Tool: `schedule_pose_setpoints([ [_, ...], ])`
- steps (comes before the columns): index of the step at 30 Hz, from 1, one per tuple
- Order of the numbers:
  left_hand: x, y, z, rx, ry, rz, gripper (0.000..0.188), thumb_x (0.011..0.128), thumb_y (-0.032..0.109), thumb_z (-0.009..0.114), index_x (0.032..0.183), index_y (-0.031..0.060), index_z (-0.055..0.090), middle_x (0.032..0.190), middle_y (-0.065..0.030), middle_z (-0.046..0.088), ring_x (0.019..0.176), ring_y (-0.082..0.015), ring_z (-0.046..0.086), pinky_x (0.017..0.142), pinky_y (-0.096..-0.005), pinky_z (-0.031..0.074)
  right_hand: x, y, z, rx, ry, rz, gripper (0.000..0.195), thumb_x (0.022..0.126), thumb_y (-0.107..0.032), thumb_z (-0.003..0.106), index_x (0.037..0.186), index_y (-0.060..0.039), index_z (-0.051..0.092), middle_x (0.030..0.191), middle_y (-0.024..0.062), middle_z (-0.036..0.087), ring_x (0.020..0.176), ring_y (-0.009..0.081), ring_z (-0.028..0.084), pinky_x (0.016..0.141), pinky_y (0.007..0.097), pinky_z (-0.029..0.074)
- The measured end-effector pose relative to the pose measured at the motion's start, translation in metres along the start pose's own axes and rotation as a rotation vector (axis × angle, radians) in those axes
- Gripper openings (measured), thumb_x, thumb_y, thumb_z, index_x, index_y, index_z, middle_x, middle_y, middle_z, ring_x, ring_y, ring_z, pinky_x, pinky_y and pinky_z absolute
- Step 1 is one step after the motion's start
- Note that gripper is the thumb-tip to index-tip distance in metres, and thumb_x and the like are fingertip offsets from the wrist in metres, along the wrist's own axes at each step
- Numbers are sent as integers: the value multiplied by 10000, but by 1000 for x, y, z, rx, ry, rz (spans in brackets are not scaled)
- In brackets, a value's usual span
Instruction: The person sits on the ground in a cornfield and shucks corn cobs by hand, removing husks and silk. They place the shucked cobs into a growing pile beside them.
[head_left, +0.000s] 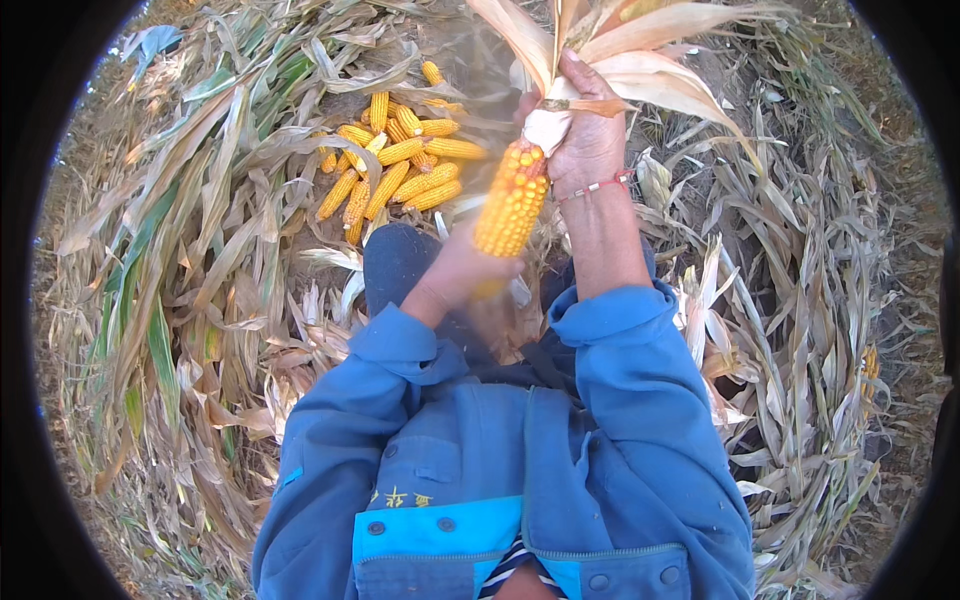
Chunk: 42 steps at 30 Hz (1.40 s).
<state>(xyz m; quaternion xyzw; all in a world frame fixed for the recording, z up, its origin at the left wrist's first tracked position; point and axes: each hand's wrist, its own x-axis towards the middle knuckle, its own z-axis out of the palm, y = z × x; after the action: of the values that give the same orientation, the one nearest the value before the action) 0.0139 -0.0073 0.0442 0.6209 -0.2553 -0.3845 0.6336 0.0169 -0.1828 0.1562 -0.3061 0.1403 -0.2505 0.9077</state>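
Observation:
A large ear of yellow corn (514, 199) slants between my two hands, its kernels bare. My right hand (592, 139), with a beaded red string at the wrist, grips the shank end where the pulled-back dry husk (660, 71) fans out above. Around the lower part of the ear my left hand (469, 259) is wrapped, blurred by motion. Its fingers are partly hidden behind the cob. Just beyond my left hand, a pile of husked corn ears (405, 161) lies on the ground.
Dry corn stalks and leaves (217, 247) are heaped on the left, some still green. More stalks (780, 300) lie to the right, with loose husks (709, 300) near my right sleeve. Several corn cobs (868, 371) show at the far right. My knee (397, 259) is below the pile.

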Motion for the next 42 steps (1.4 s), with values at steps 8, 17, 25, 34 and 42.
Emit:
schedule_pose_setpoints([
  [8,6,-45,76,-997,149,-337,292,826,205,667,1016,18,548,865,-105,625,758,-204,638,674,-379,585,29,18,-81,479,321,15,247,949,-335,450,895,-104,517,664,51,531,503,190,518,510,355,449],
  [17,2,-69,-15,-1084,274,-125,294,905,230,647,1075,23,526,928,-98,623,847,-234,644,750,-405,577,-79,-114,-221,64,53,-412,512,807,-250,748,1234,-56,544,1191,169,600,1071,283,582,926,444,488],
  [25,59,-28,-63,-1118,465,43,285,912,144,633,1118,-10,509,982,-135,623,916,-262,644,763,-363,589,-130,-25,-339,-185,641,63,156,919,-242,642,966,-95,616,812,-1,644,669,97,595,564,223,483],
  [34,48,-13,-112,-32,654,-8,383,899,12,590,1264,-31,484,1019,-141,646,871,-199,652,710,-283,554,-127,1,-340,-394,691,207,194,900,-234,669,989,-114,545,769,20,622,601,114,582,496,218,440],
  [42,-7,-67,-90,1073,580,287,168,816,77,669,981,45,665,956,-109,670,925,-284,626,874,-379,477,-105,56,-408,-887,629,474,201,880,-173,650,978,-3,607,733,43,641,560,116,588,502,238,465],
])
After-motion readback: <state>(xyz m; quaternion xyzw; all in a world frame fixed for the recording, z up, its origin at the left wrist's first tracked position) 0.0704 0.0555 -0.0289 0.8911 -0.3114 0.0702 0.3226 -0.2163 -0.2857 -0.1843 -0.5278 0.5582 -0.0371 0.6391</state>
